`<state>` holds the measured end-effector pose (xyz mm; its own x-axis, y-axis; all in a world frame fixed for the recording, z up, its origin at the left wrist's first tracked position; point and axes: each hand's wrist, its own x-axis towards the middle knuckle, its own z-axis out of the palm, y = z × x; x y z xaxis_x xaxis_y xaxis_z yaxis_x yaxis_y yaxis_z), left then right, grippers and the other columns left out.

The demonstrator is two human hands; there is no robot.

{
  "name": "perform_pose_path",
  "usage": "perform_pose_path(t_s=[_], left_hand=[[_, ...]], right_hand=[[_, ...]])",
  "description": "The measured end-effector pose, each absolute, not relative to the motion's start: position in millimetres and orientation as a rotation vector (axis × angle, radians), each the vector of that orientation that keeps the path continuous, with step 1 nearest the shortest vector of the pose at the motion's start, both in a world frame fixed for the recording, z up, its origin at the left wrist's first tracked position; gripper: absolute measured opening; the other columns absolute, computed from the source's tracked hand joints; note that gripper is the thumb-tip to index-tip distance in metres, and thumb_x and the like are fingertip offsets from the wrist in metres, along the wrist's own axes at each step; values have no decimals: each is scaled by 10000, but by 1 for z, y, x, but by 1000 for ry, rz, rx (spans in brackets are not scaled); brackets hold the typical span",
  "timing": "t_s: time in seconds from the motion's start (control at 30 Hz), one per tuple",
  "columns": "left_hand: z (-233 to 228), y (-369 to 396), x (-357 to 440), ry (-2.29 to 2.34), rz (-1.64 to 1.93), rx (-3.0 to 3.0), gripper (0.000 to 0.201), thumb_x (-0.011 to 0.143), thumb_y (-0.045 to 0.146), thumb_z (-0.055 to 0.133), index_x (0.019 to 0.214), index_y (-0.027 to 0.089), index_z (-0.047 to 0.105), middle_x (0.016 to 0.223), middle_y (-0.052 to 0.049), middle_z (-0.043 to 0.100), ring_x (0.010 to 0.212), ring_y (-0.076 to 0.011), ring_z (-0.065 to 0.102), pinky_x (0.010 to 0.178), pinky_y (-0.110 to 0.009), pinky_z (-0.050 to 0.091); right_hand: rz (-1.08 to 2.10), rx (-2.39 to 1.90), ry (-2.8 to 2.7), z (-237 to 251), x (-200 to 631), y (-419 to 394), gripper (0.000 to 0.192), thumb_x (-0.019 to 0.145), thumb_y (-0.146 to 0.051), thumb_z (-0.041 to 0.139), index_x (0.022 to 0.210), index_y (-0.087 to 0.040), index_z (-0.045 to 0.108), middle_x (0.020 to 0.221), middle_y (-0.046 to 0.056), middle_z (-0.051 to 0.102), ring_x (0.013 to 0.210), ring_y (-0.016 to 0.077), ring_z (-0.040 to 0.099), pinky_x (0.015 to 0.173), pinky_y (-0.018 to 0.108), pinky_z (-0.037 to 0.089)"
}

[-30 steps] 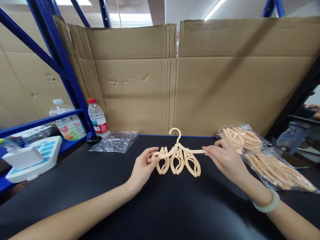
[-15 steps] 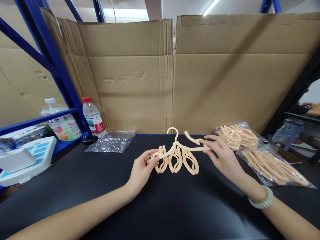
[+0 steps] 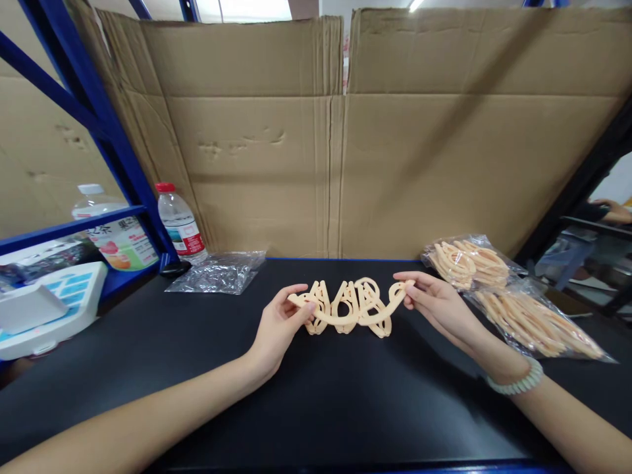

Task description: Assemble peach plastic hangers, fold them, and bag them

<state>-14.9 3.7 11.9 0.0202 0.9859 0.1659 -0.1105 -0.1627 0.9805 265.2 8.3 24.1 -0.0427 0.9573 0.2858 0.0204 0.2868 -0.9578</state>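
Note:
A peach plastic folding hanger (image 3: 351, 306) with several looped clips is held just above the black table (image 3: 316, 395). My left hand (image 3: 279, 326) pinches its left arm end, and my right hand (image 3: 437, 306) pinches its right arm end. The hanger's arms curve downward between the two hands, with the clips standing up around the middle. Its hook is not visible. A pale bead bracelet (image 3: 513, 382) circles my right wrist.
Clear bags of more peach hangers (image 3: 513, 299) lie at the right. An empty crumpled plastic bag (image 3: 220, 271) and a red-capped water bottle (image 3: 176, 224) sit at the back left. Cardboard sheets (image 3: 345, 145) wall the back. A white and blue device (image 3: 44, 306) rests on the blue shelf.
The hanger lay flat with its hook up; both hands have lifted it and turned it so its arms sag downward and the hook is out of sight.

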Motion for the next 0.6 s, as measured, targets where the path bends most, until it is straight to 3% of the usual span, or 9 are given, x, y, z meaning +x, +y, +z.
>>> perform_pose_path(t_s=[0.17,0.3,0.4,0.6], left_hand=[[15,-6,-6,955,1222,1353,291,705,347,740,890,144,642,792,-41,671,674,-138,601,571,-225,491],[13,-11,-4,948,1151,1360,275,710,356,737,861,138,664,785,-54,685,690,-151,620,576,-230,503],[12,-12,-4,959,1157,1346,296,695,357,747,871,138,656,781,-56,689,692,-159,626,589,-244,516],[11,-12,-5,906,1148,1407,292,730,325,724,956,148,669,908,-77,693,825,-197,637,699,-285,537]], right_hand=[[1222,-884,-1292,20,240,-5,320,735,-355,747,883,-216,501,716,-28,564,574,102,513,537,233,439],[1351,-822,-1626,22,228,-17,200,800,-344,694,853,-183,585,802,15,611,687,124,561,644,259,476],[1398,-808,-1864,26,227,-23,199,847,-342,639,969,-188,671,887,35,628,776,141,573,730,278,480],[1473,-830,-1919,24,227,-25,327,869,-322,607,1186,-246,634,875,21,612,748,131,557,741,282,486]])
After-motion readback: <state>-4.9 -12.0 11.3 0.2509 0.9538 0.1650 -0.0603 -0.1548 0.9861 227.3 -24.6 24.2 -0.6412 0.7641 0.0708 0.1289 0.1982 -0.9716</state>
